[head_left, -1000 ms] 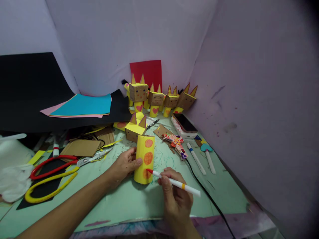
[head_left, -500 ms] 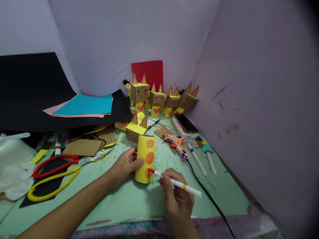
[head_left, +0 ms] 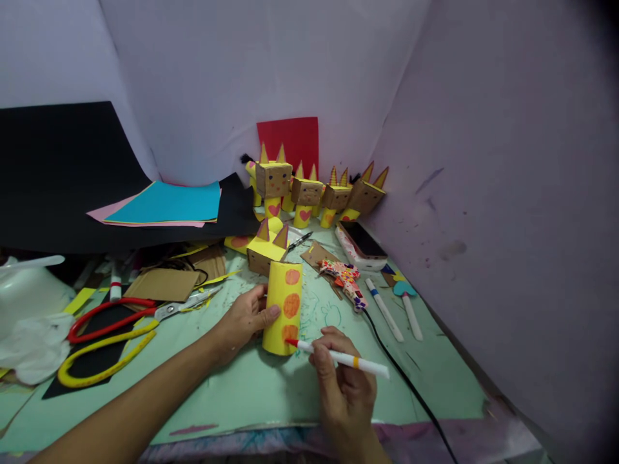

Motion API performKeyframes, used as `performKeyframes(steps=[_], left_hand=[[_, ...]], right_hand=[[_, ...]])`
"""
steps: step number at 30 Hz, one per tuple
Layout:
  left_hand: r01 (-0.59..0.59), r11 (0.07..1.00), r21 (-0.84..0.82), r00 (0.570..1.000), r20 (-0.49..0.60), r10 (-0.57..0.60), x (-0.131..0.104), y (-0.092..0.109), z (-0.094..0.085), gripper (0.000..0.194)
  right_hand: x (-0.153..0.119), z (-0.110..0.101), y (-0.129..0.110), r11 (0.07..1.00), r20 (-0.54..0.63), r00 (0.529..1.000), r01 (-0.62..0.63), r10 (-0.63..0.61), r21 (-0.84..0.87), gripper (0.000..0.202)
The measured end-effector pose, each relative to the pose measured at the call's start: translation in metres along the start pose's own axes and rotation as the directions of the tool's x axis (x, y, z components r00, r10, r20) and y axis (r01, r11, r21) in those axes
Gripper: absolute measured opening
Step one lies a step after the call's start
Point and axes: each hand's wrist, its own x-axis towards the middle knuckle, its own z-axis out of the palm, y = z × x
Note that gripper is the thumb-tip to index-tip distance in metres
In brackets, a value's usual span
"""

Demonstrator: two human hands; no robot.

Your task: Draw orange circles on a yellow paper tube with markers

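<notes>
My left hand (head_left: 249,319) grips a yellow paper tube (head_left: 275,322) from its left side, thumb across the front. Three orange spots run down the tube's face. Between the fingers of my right hand (head_left: 341,380) is a white marker (head_left: 333,354) with a red tip and an orange band. Its tip touches the lowest spot. Just behind the tube sits a cardboard box head (head_left: 264,251) with a yellow top and pointed ears.
Several similar box-headed figures (head_left: 273,180) stand at the back before red paper (head_left: 290,138). Scissors (head_left: 162,312) lie at left, near coloured paper sheets (head_left: 167,201). A glue gun (head_left: 344,277) with a black cord, markers (head_left: 384,309) and a phone (head_left: 362,240) are at right.
The marker's tip has shifted slightly down and left on the lowest spot, and my right hand has tilted a little with it. My left hand keeps its grip on the tube.
</notes>
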Motion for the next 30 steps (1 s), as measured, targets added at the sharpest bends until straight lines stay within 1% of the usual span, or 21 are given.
performKeyframes(steps=[4,10,14,18,22,26,30], left_hand=[[-0.004,1.0,-0.001,1.0,-0.013,0.004,-0.0011,0.0013,0.0016,0.055],[0.02,1.0,-0.02,0.999,-0.027,-0.02,0.0003,-0.0001,0.0011,0.055],[0.024,1.0,-0.017,0.999,-0.024,-0.025,0.0037,-0.0052,-0.0034,0.051],[0.027,0.999,-0.027,0.999,-0.016,-0.028,0.0055,-0.008,-0.0066,0.055],[0.035,0.999,-0.016,0.999,-0.011,-0.036,0.0051,-0.008,-0.0065,0.052],[0.014,1.0,-0.008,1.0,0.002,-0.014,0.0044,-0.0074,-0.0062,0.052],[0.022,1.0,0.013,1.0,-0.006,-0.022,0.0048,-0.0075,-0.0072,0.053]], right_hand=[[0.0013,0.0001,-0.0018,1.0,-0.04,0.999,-0.016,0.016,-0.007,0.016],[0.0034,-0.0002,-0.0046,1.0,-0.042,0.999,-0.005,0.006,0.013,0.016],[0.0042,-0.0014,-0.0046,0.998,-0.07,0.996,-0.06,0.061,0.017,0.016],[0.0045,-0.0023,-0.0051,1.0,-0.074,0.997,-0.031,0.03,-0.004,0.014],[0.0051,-0.0021,-0.0048,0.998,-0.081,0.994,-0.069,0.069,0.014,0.016],[0.0052,-0.0022,-0.0037,0.999,-0.069,0.997,-0.036,0.036,0.009,0.013],[0.0051,-0.0026,-0.0042,0.995,-0.069,0.992,-0.104,0.104,0.007,0.016]])
